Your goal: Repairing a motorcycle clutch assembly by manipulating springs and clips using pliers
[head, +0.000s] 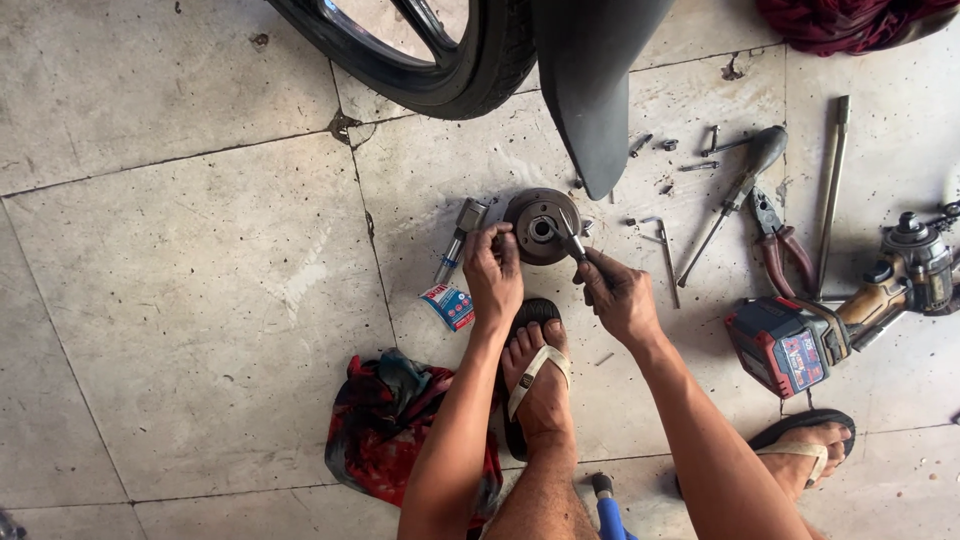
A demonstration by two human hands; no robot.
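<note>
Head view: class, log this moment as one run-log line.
left hand: steadies round metal part | right hand: holds small tool on it | floor: pliers, drill

The tiled floor (180,300) left of the round metal hub (538,226) lies open. Close on the hub's left stand a small tube (458,240) and a packet (448,306). Above it the tyre (440,70) and dark mudguard (595,90) hang close. To the right, loose bolts (665,150), a screwdriver (735,195), pliers (778,240) and a cordless drill (840,320) crowd the floor; a rag (385,425) lies below
</note>
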